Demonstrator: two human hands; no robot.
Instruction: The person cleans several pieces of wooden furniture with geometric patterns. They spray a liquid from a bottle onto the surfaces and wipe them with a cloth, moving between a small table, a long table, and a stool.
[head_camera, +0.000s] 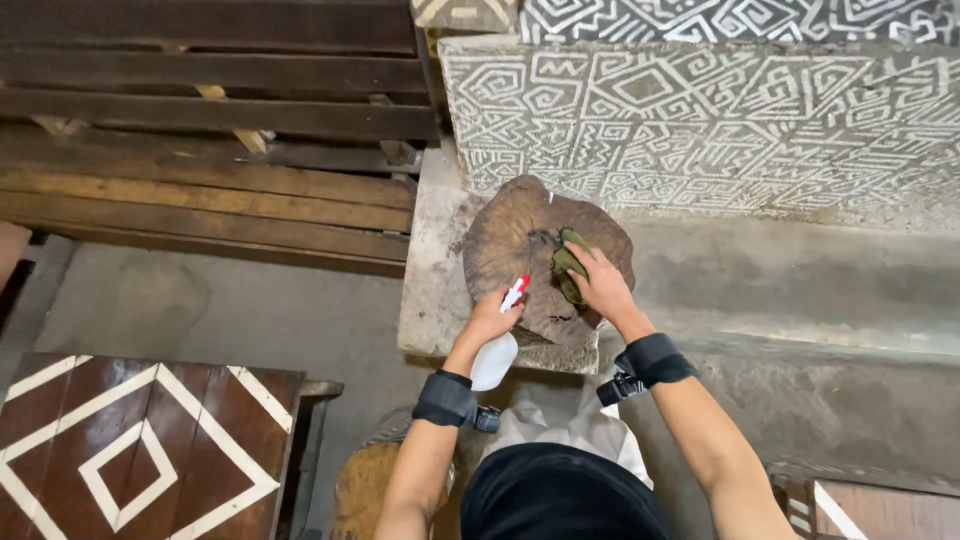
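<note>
A round, dark brown wood slab (505, 240) with a rough edge lies on a grey stone block (432, 290). My right hand (600, 285) presses a folded olive-green cloth (570, 262) against the slab's right half. My left hand (492, 318) grips a white spray bottle (496, 358) with a red and white nozzle, held at the slab's near edge with the nozzle toward the wood. Both wrists wear black bands.
Dark wooden planks (210, 170) are stacked at the upper left. A carved block with white geometric patterns (720, 110) stands behind the slab. A brown table with white diamond lines (140, 440) is at the lower left. Concrete floor (230, 310) lies between.
</note>
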